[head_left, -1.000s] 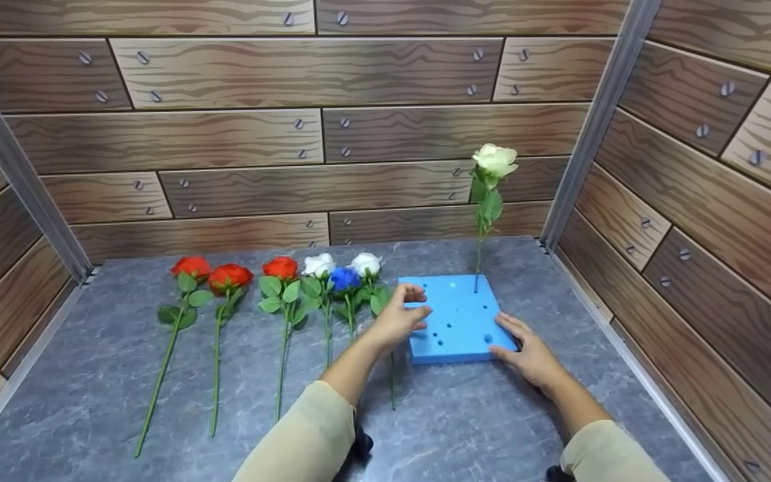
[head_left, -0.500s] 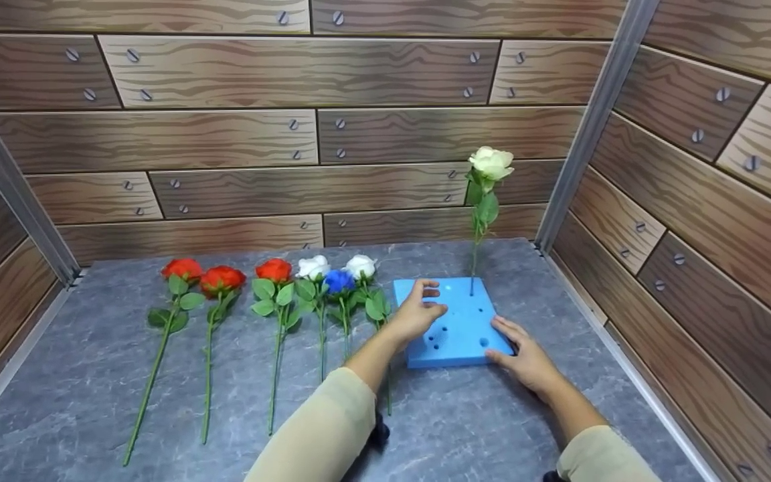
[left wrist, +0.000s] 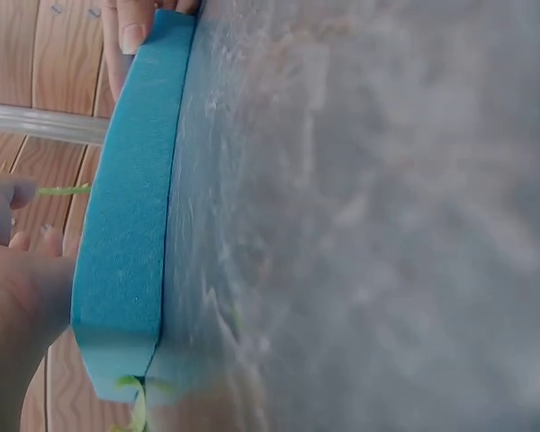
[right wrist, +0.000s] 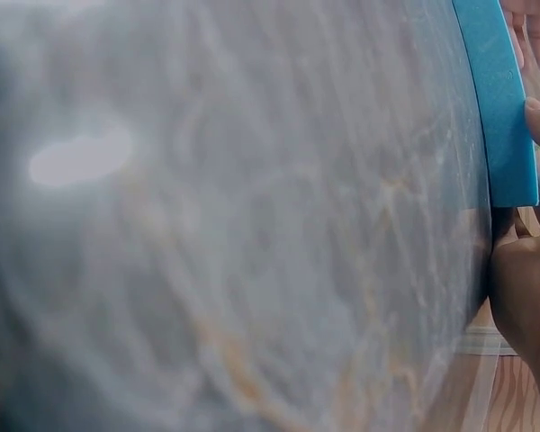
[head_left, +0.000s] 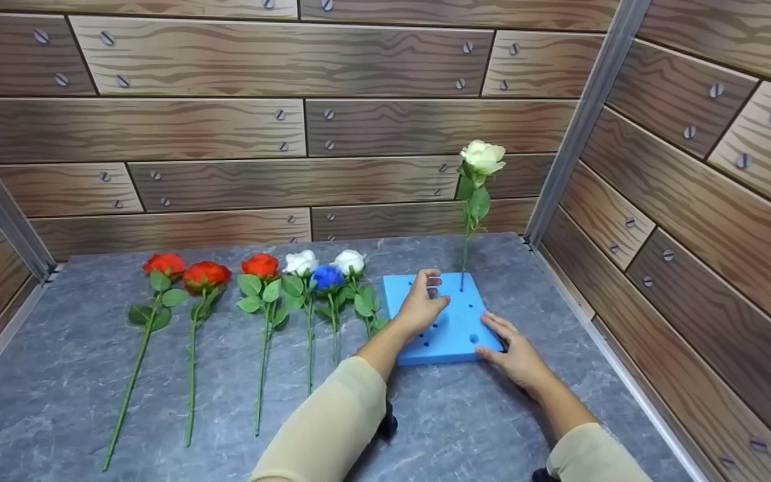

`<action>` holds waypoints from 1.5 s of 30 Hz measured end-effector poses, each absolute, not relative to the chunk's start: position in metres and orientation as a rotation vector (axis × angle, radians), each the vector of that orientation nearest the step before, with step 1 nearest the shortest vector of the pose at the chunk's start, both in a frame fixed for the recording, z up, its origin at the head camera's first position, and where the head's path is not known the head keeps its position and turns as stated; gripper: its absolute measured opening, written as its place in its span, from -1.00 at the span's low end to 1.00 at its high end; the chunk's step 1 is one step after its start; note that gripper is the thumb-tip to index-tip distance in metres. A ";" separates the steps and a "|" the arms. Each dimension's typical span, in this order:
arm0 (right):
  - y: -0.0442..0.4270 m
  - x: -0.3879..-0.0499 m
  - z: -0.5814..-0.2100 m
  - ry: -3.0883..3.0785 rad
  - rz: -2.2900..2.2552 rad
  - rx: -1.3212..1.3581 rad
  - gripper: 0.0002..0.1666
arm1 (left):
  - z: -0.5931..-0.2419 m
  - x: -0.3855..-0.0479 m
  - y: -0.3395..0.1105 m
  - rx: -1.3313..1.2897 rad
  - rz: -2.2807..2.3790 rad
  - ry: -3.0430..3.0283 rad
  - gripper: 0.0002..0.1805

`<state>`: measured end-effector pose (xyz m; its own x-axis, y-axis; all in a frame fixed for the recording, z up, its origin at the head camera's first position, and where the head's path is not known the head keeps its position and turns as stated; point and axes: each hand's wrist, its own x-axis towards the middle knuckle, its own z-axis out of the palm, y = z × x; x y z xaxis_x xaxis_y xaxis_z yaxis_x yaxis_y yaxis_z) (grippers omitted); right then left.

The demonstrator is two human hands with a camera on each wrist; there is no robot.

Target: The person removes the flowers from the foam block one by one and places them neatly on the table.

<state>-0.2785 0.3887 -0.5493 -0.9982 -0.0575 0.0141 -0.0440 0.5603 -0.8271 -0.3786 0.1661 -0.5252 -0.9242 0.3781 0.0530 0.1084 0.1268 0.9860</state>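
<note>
A blue foam block [head_left: 449,338] with several small holes lies flat on the table. A cream rose [head_left: 482,159] stands upright in a hole near its far right side. Over the block's left part is my left hand [head_left: 420,308], its fingers loosely bent and nothing between them. The left wrist view shows this hand [left wrist: 22,288] above the block's top, apart from the rose's stem. My right hand [head_left: 519,355] holds the block's near right corner, with the thumb at the front edge and the fingers along the right side. In the right wrist view, part of that hand [right wrist: 526,288] shows beside the block.
To the left, three red roses [head_left: 260,266] lie with their stems toward me. Beside them lie two white roses [head_left: 301,262] and a blue rose [head_left: 328,276], close together. My left forearm hides some stems. Wood-patterned walls [head_left: 385,127] enclose the grey marbled table [head_left: 225,375].
My left hand has moved right, from the block's left edge to over its top. The right hand stays at the block's corner. The whole head view has shifted slightly.
</note>
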 end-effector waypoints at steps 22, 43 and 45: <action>0.389 -0.275 -0.553 2.748 -1.498 -0.064 -0.10 | -0.523 -0.406 0.214 0.403 1.854 2.290 -0.36; 0.388 -0.274 -0.551 2.788 -1.482 -0.081 -0.13 | -0.531 -0.407 0.222 0.528 1.802 2.345 -0.37; 0.388 -0.274 -0.551 2.788 -1.486 -0.090 -0.14 | -0.532 -0.408 0.221 0.548 1.816 2.348 -0.39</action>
<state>-0.2740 0.3877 -0.5513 -0.9982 -0.0413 0.0432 -0.0589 0.5562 -0.8289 -0.4078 0.2207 -0.5322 -0.9268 0.3553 0.1218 0.2072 0.2131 0.9548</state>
